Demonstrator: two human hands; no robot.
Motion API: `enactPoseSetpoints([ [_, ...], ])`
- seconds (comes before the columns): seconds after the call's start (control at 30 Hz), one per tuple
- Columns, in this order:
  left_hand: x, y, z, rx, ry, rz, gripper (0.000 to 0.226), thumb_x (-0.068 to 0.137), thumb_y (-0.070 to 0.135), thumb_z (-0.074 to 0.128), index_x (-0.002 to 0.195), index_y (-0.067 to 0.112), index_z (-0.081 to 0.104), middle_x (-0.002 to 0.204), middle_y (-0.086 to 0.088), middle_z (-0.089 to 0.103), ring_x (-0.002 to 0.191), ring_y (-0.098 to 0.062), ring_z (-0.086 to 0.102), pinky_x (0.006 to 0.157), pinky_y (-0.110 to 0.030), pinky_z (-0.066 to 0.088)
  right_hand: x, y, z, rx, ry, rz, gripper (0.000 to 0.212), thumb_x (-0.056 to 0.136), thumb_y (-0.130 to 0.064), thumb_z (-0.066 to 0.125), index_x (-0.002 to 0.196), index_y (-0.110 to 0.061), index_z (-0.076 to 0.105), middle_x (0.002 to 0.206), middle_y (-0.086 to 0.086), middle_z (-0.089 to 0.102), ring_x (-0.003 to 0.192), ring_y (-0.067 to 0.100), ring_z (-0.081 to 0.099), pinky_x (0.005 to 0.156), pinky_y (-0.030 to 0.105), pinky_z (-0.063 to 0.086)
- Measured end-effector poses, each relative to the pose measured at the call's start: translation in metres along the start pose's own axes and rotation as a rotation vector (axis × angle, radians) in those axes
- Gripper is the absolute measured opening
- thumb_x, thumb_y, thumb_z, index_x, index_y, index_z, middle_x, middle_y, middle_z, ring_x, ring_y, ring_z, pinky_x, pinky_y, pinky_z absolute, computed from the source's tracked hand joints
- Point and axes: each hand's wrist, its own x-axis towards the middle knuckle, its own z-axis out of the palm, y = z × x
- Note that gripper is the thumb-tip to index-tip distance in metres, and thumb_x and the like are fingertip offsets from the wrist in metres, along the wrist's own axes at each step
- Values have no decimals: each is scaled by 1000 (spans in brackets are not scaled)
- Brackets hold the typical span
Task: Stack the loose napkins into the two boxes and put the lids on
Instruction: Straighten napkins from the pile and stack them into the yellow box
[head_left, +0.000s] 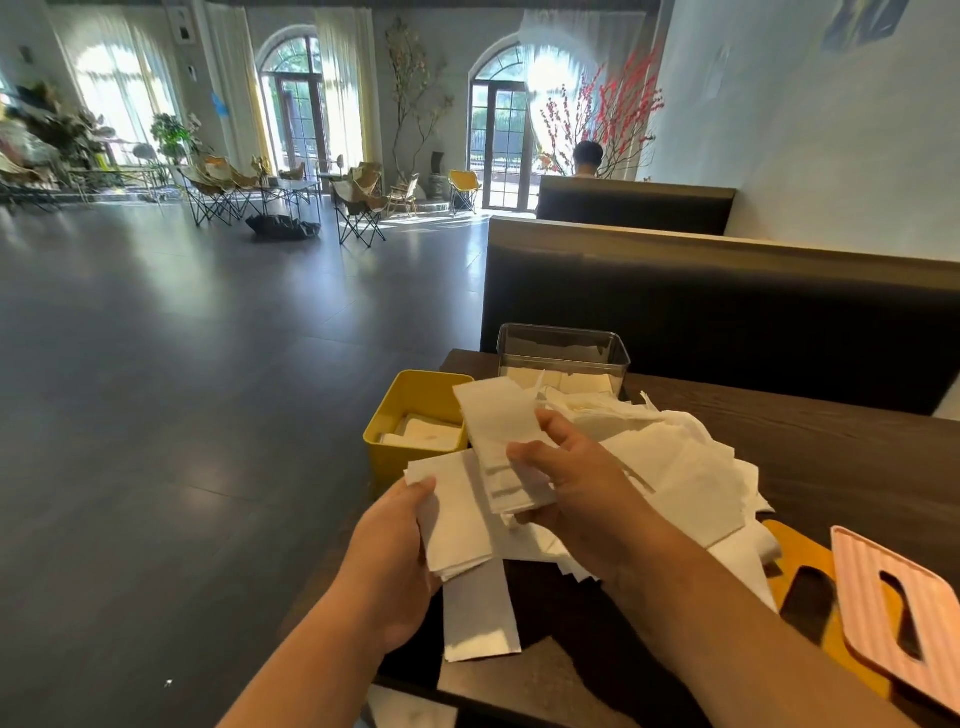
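My right hand (566, 483) grips a small stack of folded white napkins (501, 431) above the table. Beside it, my left hand (400, 545) holds another bunch of napkins (457, 525) by its left edge. A heap of loose napkins (685, 467) spreads over the dark wooden table (857, 447) behind my hands. The yellow box (395, 415) stands at the table's left edge with some napkins inside. Behind it, the clear box (563, 348) also holds napkins. An orange lid (800, 551) and a pink ribbed lid (872, 587), both slotted, lie at the right.
A dark padded booth backrest (727, 312) rises just behind the table. The table's left edge drops to an open dark floor (182, 364). A person sits in the further booth (587, 156). Folding chairs stand far across the room.
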Motion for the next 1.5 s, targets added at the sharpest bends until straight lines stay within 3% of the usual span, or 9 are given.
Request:
enactPoseSetpoints([
  [0.23,-1,-4,4,-190,-104,10,47,110,47,38,136,18,65,122,-16,76,111,-34,75,103,-59,53,-3,27,22,-548,32,-193,29,103,-30,62,132,-29,65,121,-10,73,105,9,70,87,28,59],
  [0.47,0,-4,-2,-47,-103,-5,34,110,35,46,136,20,63,120,-15,77,109,-35,75,90,-50,60,10,36,12,-939,122,-275,18,97,-35,63,115,-31,62,117,-11,59,108,13,55,88,32,51],
  [0.57,2,-4,-6,39,-129,25,30,110,21,46,136,25,63,119,-12,77,109,-36,74,87,-50,62,15,28,12,-680,92,-128,27,99,-34,62,125,-30,54,120,-8,60,105,12,59,77,26,49],
  [0.67,1,-2,-8,99,-172,25,32,110,12,46,134,27,63,117,-11,78,106,-37,75,90,-56,62,24,20,10,-344,74,22,20,100,-33,59,119,-27,60,115,3,68,103,22,66,80,39,56],
  [0.83,2,0,-13,142,-252,-5,35,107,10,51,137,25,60,120,-12,77,108,-38,75,91,-58,61,33,19,12,-302,94,-156,30,102,-12,61,119,-36,61,115,-12,65,101,10,65,72,22,56],
  [1.0,3,1,-13,117,-255,-54,28,107,22,55,133,28,59,114,-8,79,103,-35,77,78,-46,63,31,10,16,-435,194,-385,33,102,-16,66,121,-42,56,112,-23,57,100,4,61,64,7,53],
  [1.2,3,2,-14,113,-277,-22,36,98,43,55,130,27,60,113,-8,80,99,-29,78,94,-49,58,10,-19,17,-319,119,-491,29,101,-17,67,118,-38,60,120,-10,64,106,15,66,71,18,60],
  [1.4,10,-1,-16,58,-249,-23,61,88,68,52,139,35,55,126,-7,76,114,-34,74,97,-56,58,-4,-33,20,-161,9,-424,22,100,-15,68,113,-32,65,110,-9,70,102,19,69,72,28,63],
  [1.5,8,-2,-16,45,-265,12,56,88,71,47,134,41,56,120,-1,78,109,-29,76,97,-58,58,3,-20,22,-245,41,-370,20,99,-16,70,110,-32,67,107,-12,69,99,14,68,75,25,63],
])
